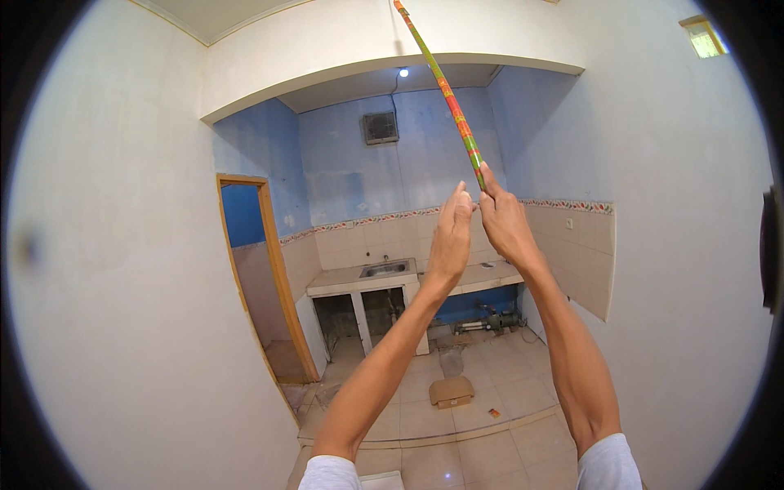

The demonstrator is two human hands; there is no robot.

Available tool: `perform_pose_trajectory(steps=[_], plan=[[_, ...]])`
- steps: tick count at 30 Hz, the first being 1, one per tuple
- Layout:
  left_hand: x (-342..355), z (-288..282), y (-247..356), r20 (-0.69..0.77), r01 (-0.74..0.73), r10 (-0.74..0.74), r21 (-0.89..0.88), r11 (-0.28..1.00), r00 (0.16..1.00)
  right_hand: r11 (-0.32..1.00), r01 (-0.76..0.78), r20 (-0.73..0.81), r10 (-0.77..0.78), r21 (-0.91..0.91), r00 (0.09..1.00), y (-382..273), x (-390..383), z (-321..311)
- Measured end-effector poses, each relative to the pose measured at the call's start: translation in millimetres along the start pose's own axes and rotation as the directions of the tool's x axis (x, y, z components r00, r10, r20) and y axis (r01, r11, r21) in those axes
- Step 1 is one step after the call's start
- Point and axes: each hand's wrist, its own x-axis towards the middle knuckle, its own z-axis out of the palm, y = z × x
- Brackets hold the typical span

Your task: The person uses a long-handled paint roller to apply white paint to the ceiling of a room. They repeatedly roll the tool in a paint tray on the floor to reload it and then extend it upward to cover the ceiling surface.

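Observation:
A long, thin pole [452, 100] in green, with red, orange and yellow patterned bands, slants up and leftward out of the top of the picture. My right hand [504, 222] is wrapped round its lower part, one finger lying along the shaft. Just to the left, my left hand [451, 245] is raised with its fingers stretched upward. It appears not to grip the pole; whether its fingertips touch it is unclear. Both arms reach up and forward. The pole's far end is out of sight, near the white wall beam [327, 77].
Beyond the beam is a blue kitchen recess with a tiled counter [339, 286], a metal sink [385, 269] and a lit bulb [403, 73]. A doorway [265, 278] opens at left. A cardboard box [452, 392] and a pump [500, 321] sit on the floor, behind a low step edge [425, 442].

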Motion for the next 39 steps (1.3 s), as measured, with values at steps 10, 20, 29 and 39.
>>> perform_pose_trajectory(steps=[10, 20, 29, 39], plan=[[19, -25, -19, -0.014, 0.012, -0.011, 0.110, 0.994, 1.000, 0.998, 0.066, -0.023, -0.066, -0.008, 0.998, 9, -3, 34], [-14, -18, -61, 0.105, 0.140, -0.166, 0.219, 0.966, 0.981, 0.995, -0.101, 0.057, 0.099, 0.023, 0.993, 57, -170, 68], [-89, -7, -121, 0.079, 0.187, -0.221, 0.306, 0.933, 0.972, 0.972, -0.235, 0.170, 0.227, 0.027, 0.959, 81, -325, 63], [-172, 8, -127, 0.114, 0.294, -0.316, 0.179, 0.939, 0.942, 0.945, -0.326, 0.198, 0.323, -0.017, 0.925, 102, -434, 59]])
